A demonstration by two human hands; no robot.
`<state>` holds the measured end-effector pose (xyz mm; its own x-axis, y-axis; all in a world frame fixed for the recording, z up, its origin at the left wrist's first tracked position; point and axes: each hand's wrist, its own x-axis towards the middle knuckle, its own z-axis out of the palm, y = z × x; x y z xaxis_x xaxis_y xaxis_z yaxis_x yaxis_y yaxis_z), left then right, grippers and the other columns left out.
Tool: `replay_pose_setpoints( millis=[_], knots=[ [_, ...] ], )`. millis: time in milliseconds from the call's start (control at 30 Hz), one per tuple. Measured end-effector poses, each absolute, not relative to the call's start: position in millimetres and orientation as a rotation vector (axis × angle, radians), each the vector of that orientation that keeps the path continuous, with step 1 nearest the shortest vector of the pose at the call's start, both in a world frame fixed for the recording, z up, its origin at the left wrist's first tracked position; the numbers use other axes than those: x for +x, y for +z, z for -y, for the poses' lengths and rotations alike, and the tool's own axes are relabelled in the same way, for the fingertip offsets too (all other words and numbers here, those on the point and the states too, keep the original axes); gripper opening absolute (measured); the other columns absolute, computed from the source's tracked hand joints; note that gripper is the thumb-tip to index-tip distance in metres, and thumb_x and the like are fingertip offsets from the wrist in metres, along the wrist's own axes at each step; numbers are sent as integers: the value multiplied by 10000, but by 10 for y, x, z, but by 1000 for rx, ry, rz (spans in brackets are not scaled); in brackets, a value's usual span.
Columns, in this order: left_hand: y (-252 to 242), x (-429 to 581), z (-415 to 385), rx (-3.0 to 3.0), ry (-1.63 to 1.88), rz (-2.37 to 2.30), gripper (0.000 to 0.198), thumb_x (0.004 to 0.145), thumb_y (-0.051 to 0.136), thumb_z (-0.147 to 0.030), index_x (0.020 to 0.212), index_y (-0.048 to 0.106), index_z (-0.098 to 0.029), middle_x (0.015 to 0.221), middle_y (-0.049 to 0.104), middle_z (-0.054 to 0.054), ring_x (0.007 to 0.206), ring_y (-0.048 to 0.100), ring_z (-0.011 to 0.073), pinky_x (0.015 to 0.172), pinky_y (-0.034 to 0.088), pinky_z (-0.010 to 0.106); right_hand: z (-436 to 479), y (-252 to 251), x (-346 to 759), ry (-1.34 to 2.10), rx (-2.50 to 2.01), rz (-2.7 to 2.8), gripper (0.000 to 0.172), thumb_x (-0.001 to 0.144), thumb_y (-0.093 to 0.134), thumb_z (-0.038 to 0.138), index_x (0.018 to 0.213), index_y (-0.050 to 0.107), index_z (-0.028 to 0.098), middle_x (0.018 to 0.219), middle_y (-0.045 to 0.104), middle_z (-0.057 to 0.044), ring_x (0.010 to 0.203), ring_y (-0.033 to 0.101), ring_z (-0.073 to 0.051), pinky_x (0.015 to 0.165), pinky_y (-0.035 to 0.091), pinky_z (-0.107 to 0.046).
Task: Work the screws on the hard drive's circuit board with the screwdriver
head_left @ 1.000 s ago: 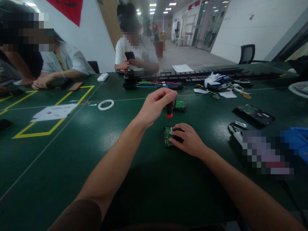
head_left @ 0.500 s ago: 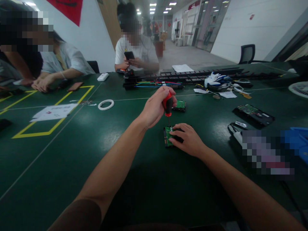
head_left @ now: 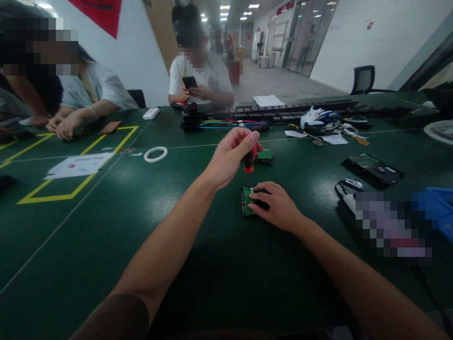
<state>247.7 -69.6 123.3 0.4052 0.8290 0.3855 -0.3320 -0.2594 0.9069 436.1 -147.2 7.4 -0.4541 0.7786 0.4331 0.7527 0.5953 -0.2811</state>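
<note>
My left hand (head_left: pixel 231 158) is closed around the handle of a red and black screwdriver (head_left: pixel 248 163), which points straight down. The shaft runs to the far edge of a small hard drive (head_left: pixel 247 204), its green circuit board facing up on the table. Where exactly the tip meets the drive is too small to make out. My right hand (head_left: pixel 274 205) grips that same drive from the right, fingers across its board and covering much of it. A second drive with a green board (head_left: pixel 266 156) lies just beyond.
On the green table (head_left: pixel 212 283), a larger black drive (head_left: pixel 373 170) lies right, near a blurred-out item and a blue object (head_left: pixel 437 208). Black rails with coloured wires (head_left: pixel 226 123) and gloves (head_left: pixel 316 119) stretch along the back. A white ring (head_left: pixel 155 154) lies left. Several people sit opposite.
My left thumb and fingers have shifted on the screwdriver handle, covering its top more, as though turned. My right hand and the drive stay in place.
</note>
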Motion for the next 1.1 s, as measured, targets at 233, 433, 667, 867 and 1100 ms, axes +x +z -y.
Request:
replay_pose_setpoints(
  millis=[233,433,667,867,1100],
  knots=[
    [1228,2485,699,1378,1199,-420,240,986,676,-416,979,559,-207,896,740,25,987,734,162,826,575,275,1475,83,4358,63,-1219,2300,277,984,669,430,1169,761,246,1256,703,-113,1252,626,-308,1089,488,-566],
    [1210,2458,652,1413,1285,-470,136,960,689,-337,932,692,-205,917,714,12,810,667,111,744,545,232,1481,88,4355,63,-1224,2293,277,980,677,419,1172,767,241,1251,704,-123,1245,628,-316,1078,489,-577],
    [1232,2436,638,1473,1319,-493,145,961,644,-295,1043,743,-227,874,694,2,792,662,115,736,544,233,1473,78,4367,63,-1226,2310,290,989,665,432,1180,758,234,1264,698,-121,1252,620,-314,1082,485,-577],
    [1276,2487,691,1330,1266,-433,171,1036,504,-295,958,626,-204,888,700,19,850,709,138,862,602,308,1466,59,4361,67,-1214,2290,274,975,683,421,1163,765,239,1257,703,-116,1254,621,-307,1082,489,-563],
    [1221,2523,670,1337,1335,-519,253,1017,613,-446,903,583,-222,794,645,-18,733,666,94,732,575,223,1464,57,4365,64,-1218,2307,289,982,671,430,1183,757,241,1272,697,-114,1271,616,-305,1100,479,-565]
  ],
)
